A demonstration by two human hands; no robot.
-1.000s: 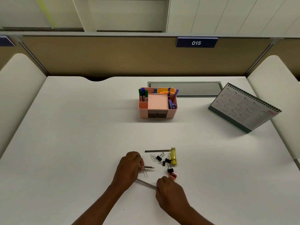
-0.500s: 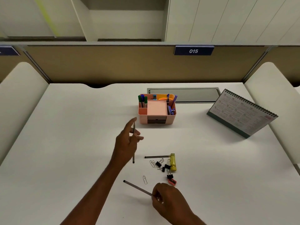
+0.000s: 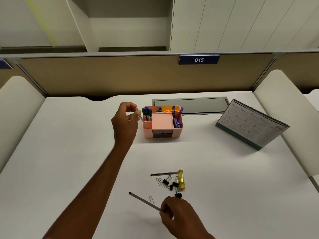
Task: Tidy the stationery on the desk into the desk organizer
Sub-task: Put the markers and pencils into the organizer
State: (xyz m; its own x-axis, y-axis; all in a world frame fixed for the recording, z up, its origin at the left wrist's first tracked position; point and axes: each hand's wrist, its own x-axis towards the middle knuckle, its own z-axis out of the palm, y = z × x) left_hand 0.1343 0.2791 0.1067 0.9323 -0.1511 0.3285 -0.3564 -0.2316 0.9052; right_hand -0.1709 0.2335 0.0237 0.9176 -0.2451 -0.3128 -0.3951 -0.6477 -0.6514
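Pinches a slim grey pencil near its top between thumb and fingertips of the left grip, slanting its lower end down at the front-left cell of the pink plastic organizer, likely so that it stands beside the capped markers. Holds a second thin pencil by one end, pinched in the right grip, low over the smooth white bench, probably queued as next. Leaves a third pencil, black binder clips and wire paper clips loose near the right grip.

open desk between clip pile and organizer; calendar standing at right
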